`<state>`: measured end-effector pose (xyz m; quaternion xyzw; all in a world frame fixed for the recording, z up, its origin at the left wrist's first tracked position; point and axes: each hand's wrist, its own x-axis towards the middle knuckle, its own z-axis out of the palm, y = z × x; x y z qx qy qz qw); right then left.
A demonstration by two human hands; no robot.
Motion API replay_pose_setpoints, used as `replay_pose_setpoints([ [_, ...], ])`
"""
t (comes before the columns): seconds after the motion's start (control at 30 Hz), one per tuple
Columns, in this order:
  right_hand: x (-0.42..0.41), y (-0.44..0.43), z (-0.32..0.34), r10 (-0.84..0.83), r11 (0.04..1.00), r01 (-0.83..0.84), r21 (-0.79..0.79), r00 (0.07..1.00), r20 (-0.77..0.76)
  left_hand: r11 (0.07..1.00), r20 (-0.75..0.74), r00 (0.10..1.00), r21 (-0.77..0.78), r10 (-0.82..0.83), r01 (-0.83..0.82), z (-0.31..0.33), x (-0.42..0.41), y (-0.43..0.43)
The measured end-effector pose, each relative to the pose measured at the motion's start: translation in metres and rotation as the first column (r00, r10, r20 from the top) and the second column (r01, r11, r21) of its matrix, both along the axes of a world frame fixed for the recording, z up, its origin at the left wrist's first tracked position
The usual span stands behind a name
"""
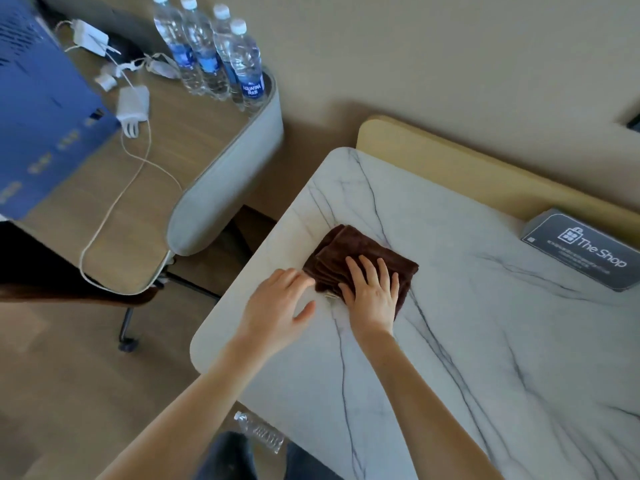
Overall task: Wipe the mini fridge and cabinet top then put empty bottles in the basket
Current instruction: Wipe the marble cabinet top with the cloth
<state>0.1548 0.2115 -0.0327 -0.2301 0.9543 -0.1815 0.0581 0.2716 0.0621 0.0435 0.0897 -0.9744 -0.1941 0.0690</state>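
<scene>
Nearest us, just off the near-left edge of the cabinet top [467,341], a clear ribbed plastic bottle [259,432] lies on its side on the floor. The top is smooth white marble with grey veins and rounded corners. Toward its left end our left hand [277,306] lies with fingers relaxed and loosely bent, holding nothing, its fingertips at the edge of the cloth [349,251], a folded, plush, dark-brown square. Our right hand [372,294] lies flat on the cloth, fingers straight and spread, pressing it down. At the top's far right edge sits a dark grey sign [585,249] reading "The Shop". Beyond the top's left end, on a wood-grain desk [138,202] with a rounded grey rim, four clear white-capped bottles [211,53] stand in a row; one blue label reads "AQUAFINA".
</scene>
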Motion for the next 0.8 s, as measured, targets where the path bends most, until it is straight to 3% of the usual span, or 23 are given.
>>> replay_pose_setpoints([
  [0.43,-0.166,-0.04,-0.001,0.007,0.999,-0.006,0.034,1.0,-0.03,0.995,0.049,0.999,-0.095,0.023,-0.018,-0.021,-0.079,-0.001],
  [0.8,-0.21,-0.055,0.013,-0.03,0.999,0.03,0.04,0.999,0.01,0.993,0.119,0.993,-0.116,0.007,0.006,-0.024,-0.085,0.0],
])
